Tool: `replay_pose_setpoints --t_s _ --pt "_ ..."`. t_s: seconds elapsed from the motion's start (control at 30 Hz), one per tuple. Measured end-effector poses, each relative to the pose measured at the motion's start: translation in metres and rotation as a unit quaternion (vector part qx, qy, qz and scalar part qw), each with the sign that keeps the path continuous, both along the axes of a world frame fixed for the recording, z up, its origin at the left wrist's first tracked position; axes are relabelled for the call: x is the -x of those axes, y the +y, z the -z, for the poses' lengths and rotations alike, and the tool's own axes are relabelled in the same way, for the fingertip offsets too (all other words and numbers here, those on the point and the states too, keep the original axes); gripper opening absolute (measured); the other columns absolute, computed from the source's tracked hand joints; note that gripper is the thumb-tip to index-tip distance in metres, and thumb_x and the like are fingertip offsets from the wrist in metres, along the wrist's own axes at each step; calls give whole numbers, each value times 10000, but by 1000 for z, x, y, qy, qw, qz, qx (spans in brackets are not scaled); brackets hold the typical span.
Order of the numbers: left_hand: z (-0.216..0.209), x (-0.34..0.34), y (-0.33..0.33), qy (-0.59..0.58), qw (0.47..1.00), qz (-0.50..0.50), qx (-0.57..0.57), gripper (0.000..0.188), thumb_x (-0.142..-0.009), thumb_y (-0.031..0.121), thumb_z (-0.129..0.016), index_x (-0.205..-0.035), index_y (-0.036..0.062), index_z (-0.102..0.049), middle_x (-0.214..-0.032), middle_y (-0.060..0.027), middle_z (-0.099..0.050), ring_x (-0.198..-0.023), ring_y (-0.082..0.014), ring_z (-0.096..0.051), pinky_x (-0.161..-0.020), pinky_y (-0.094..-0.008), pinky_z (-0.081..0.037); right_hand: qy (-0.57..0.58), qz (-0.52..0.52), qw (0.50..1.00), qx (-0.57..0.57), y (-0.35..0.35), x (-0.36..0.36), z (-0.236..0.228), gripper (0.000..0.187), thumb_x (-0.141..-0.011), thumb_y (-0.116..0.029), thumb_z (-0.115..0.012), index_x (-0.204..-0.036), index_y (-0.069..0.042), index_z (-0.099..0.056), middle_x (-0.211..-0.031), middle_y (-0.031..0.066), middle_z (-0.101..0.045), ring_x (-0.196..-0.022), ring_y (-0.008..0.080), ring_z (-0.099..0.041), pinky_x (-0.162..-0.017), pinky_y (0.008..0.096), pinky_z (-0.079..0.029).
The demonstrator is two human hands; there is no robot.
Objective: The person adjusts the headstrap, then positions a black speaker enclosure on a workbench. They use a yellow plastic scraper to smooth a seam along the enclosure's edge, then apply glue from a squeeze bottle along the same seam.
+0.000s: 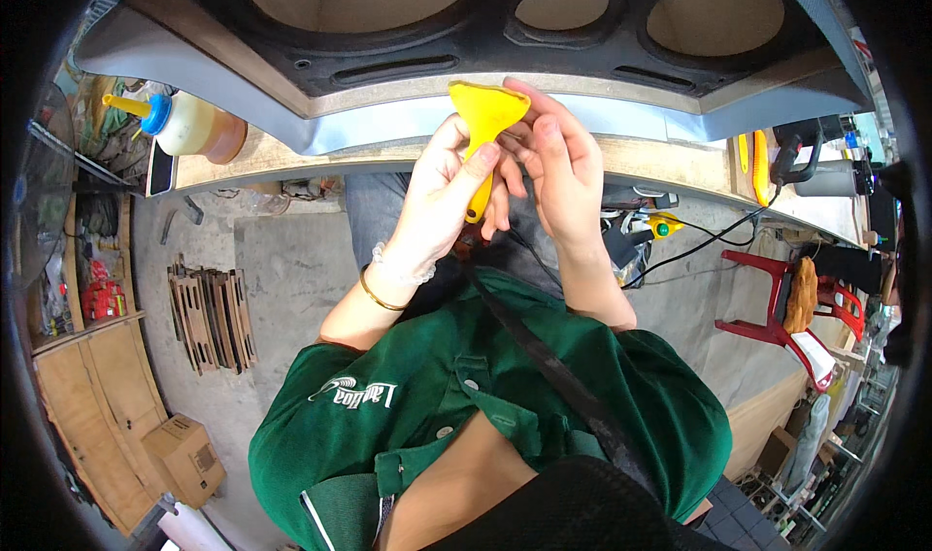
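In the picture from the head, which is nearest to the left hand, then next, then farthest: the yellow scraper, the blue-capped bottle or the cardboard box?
1. Yellow scraper: held in the left hand.
2. Blue-capped bottle: over on the bench's left end.
3. Cardboard box: lower left, farthest.

Left of the scraper (490, 109), a bottle (199, 129) is on the workbench (670, 161), strips (209, 318) on the floor (291, 269).

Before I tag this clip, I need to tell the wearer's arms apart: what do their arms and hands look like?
Both sleeves are short and dark green. The left hand and right hand are ungloved. The left wrist wears a thin gold-coloured bangle and a translucent bracelet; the right wrist shows neither.
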State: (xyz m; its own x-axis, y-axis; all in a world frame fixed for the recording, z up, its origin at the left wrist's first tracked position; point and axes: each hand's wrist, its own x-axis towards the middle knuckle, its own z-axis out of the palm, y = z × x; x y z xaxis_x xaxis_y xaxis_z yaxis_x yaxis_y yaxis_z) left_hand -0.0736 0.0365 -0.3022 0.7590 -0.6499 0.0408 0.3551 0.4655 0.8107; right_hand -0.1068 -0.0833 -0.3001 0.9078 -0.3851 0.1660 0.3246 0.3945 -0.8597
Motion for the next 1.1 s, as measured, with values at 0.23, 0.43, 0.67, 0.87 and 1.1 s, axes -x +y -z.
replay_pose_setpoints --t_s 0.23,0.43,0.67,0.87,1.1 --pt "0 6 3 -113 988 -41 -97 261 -985 222 -332 -1090 21 -461 -588 -33 -493 -384 -61 -389 -356 -176 -314 -19 3 992 127 3 3 -1 277 -905 -49 -521 -1169 29 -547 -964 55 -621 -810 49 -553 -726 166 -443" --pt "5 16 -1 -142 985 -49 -84 179 -978 165 -353 -979 26 -466 -581 25 -437 -458 -28 -367 -431 -175 -300 -37 60 994 80 13 2 -2 206 -930 -130 -509 -1045 17 -595 -845 13 -598 -638 15 -462 -580 143 -385" --pt "8 18 -2 -215 969 14 -123 191 -982 183 -353 -990 29 -464 -593 39 -398 -459 -24 -315 -428 -171 -252 19 66 997 27 3 2 -11 267 -924 -224 -536 -728 -43 -528 -680 -7 -557 -523 3 -429 -444 151 -323" --pt "6 14 6 -185 968 48 -162 125 -947 92 -412 -952 19 -513 -615 2 -438 -535 -64 -402 -512 -211 -355 -37 80 985 145 -13 3 -11 354 -945 -266 -491 -715 -3 -545 -684 38 -583 -607 56 -527 -527 191 -417" --pt "5 6 8 -407 850 -115 -315 147 -935 124 -435 -937 -2 -512 -609 -48 -491 -520 -138 -481 -511 -259 -397 -59 147 812 562 -20 11 -23 211 -850 -196 -581 -916 -4 -637 -896 107 -655 -818 219 -626 -727 303 -460"
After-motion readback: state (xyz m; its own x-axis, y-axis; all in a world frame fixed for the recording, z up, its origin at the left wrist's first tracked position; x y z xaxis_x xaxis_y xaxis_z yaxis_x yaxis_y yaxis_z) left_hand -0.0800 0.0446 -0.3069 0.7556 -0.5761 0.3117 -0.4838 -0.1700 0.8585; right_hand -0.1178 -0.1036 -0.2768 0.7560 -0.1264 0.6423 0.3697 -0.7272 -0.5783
